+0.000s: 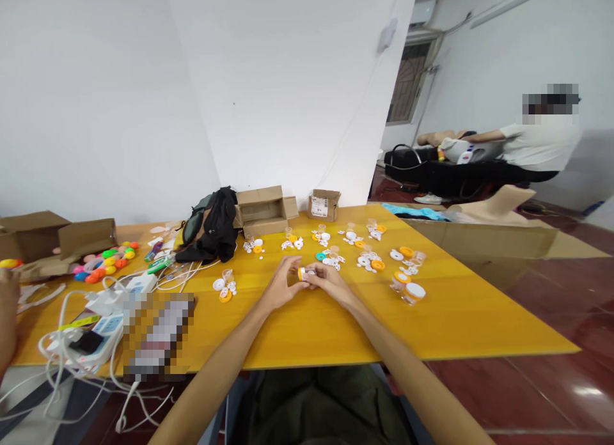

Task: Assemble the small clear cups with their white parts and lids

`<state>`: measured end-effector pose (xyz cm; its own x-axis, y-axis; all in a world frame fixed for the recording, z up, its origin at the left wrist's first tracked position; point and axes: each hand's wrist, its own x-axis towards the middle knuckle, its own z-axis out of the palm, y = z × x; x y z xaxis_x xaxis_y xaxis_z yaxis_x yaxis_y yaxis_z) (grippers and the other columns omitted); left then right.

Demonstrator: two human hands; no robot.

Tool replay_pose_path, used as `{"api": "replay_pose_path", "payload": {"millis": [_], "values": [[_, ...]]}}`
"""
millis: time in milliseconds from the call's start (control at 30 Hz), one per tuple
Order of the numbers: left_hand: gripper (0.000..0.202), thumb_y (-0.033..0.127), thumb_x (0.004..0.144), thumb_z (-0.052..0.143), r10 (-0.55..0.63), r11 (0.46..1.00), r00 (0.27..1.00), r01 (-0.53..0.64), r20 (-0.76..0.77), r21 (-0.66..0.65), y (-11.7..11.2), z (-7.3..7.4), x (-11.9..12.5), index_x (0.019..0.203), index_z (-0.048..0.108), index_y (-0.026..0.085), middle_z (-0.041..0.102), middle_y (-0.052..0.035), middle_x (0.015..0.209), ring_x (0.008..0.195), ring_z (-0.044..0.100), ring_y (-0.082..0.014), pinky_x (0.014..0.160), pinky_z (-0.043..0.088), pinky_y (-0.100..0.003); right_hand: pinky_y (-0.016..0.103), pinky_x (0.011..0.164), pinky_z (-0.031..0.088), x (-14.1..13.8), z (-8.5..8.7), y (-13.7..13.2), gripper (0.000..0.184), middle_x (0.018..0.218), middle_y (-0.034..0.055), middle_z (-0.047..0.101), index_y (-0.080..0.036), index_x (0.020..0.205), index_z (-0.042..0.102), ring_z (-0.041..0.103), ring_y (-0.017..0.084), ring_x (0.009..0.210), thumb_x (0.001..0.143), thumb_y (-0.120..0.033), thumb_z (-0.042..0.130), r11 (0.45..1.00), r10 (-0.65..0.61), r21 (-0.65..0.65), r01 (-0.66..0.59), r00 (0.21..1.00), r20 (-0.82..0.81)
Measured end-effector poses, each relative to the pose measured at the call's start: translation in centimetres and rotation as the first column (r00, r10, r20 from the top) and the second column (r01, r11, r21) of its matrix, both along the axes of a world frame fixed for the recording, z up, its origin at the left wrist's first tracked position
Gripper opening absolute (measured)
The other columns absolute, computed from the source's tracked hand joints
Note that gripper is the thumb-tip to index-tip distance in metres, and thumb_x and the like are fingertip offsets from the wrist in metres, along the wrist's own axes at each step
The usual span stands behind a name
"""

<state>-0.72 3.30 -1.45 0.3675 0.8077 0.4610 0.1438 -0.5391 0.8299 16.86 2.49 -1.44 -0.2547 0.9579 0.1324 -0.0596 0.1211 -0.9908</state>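
Observation:
Close together above the middle of the yellow table [307, 336], my left hand [282, 285] and my right hand [330, 284] meet at a small orange-and-white round piece [302, 274]. The fingers of my left hand curl round its far and left side. My right hand pinches its right side, where a white part with dark spots shows; whether this is a separate part cannot be made out. Just beyond my hands lies a group of white discs with a teal ring [321, 257] and a clear cup [334, 252].
Two assembled clear jars, one with a white lid [415, 290], stand right. Several groups of white discs, orange rings [378, 265] and clear cups lie around. Left are a power strip [108, 330], cables, a phone [160, 333] and another person's arm [6, 317]. Cardboard boxes [263, 226] stand behind.

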Motion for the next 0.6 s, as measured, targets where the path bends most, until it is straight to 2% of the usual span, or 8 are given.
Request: {"api": "replay_pose_path", "payload": {"millis": [167,467,600], "values": [[0.02,0.029,0.078,0.073,0.027,0.999,0.995,-0.031,-0.099,-0.044,-0.12,0.73,0.17,0.095,0.07,0.019,0.065,-0.003,0.088,0.081,0.06,-0.0181,0.076,0.05,-0.029,0.031,0.066,0.054,-0.06,0.01,-0.09,0.042,0.073,0.0007,0.069,-0.02,0.077,0.07,0.065,0.018,0.069,0.058,-0.055,0.082,1.0,-0.006,0.023,0.005,1.0,0.02],[0.02,0.032,0.078,0.074,0.043,0.999,0.991,-0.039,-0.13,0.029,-0.25,0.8,0.05,0.093,0.071,0.019,0.065,-0.0016,0.082,0.075,0.058,-0.0165,0.075,0.049,-0.029,0.029,0.06,0.049,0.02,-0.05,-0.16,0.053,0.06,-0.0003,0.062,-0.019,0.067,0.065,0.057,0.014,0.057,0.065,-0.071,0.07,0.997,0.015,0.071,-0.023,0.993,0.113],[0.019,0.029,0.079,0.072,0.044,0.998,0.988,-0.037,-0.146,0.054,-0.16,0.65,0.08,0.095,0.071,0.019,0.066,-0.002,0.084,0.077,0.059,-0.0166,0.076,0.049,-0.029,0.029,0.061,0.05,0.06,-0.15,-0.16,0.051,0.063,0.0001,0.062,-0.019,0.069,0.062,0.058,0.015,0.059,0.068,-0.07,0.069,0.996,0.024,0.081,-0.033,0.993,0.112]]}}
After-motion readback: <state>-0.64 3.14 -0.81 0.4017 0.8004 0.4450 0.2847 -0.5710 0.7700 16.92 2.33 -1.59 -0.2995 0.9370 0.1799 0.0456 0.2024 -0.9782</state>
